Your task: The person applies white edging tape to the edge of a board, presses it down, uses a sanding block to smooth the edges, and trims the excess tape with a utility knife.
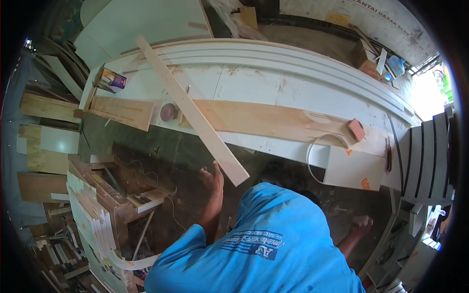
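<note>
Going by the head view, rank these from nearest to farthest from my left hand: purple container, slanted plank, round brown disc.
1. Slanted plank: lower end just beside the left hand.
2. Round brown disc: ahead, leftward.
3. Purple container: farther ahead and left.

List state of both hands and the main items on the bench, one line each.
Left hand: open, beside the narrow plank; contact unclear
Right hand: appears curled, nothing visible in it
Narrow plank: slanted across the bench, near end overhanging
Long wooden board: lying flat
Reddish block: resting on the board
Pale strip: bent into a curve
</note>
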### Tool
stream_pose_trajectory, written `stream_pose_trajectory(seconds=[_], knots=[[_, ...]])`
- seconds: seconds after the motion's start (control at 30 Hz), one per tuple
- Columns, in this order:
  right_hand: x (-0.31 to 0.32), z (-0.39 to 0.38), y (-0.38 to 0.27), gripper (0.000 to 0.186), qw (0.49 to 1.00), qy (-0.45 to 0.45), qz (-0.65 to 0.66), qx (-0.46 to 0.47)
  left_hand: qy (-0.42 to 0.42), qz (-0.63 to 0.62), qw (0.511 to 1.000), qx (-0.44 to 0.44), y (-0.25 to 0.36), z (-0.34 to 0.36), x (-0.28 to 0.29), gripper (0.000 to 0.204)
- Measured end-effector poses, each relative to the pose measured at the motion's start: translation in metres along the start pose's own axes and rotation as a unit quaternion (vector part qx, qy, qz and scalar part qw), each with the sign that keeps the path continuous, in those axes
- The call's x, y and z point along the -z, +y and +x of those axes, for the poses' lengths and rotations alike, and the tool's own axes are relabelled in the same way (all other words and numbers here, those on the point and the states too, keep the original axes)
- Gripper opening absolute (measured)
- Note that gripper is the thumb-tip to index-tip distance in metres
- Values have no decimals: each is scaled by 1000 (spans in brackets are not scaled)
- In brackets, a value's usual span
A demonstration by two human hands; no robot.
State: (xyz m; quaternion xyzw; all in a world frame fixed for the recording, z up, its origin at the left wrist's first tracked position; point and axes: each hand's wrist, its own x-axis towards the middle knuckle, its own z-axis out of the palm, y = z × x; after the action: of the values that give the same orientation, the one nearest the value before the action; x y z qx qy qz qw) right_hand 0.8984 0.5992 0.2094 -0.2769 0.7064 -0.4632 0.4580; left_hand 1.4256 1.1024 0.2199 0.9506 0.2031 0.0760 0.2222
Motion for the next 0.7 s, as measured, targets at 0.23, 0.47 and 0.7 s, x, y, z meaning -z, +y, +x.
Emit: stream_pose_trajectory(seconds=[0.23,0.47,0.7], knots=[[-100,-68,-96,48,974,-177,143,-16,-410,-531,710,217,17,6,-31,93],[-59,-113,-72,46,940,-247,231,33,-340,-370,850,160,8,46,29,84],[28,-148,73,24,940,-163,292,-66,-428,-492,739,171,-164,218,104,51]])
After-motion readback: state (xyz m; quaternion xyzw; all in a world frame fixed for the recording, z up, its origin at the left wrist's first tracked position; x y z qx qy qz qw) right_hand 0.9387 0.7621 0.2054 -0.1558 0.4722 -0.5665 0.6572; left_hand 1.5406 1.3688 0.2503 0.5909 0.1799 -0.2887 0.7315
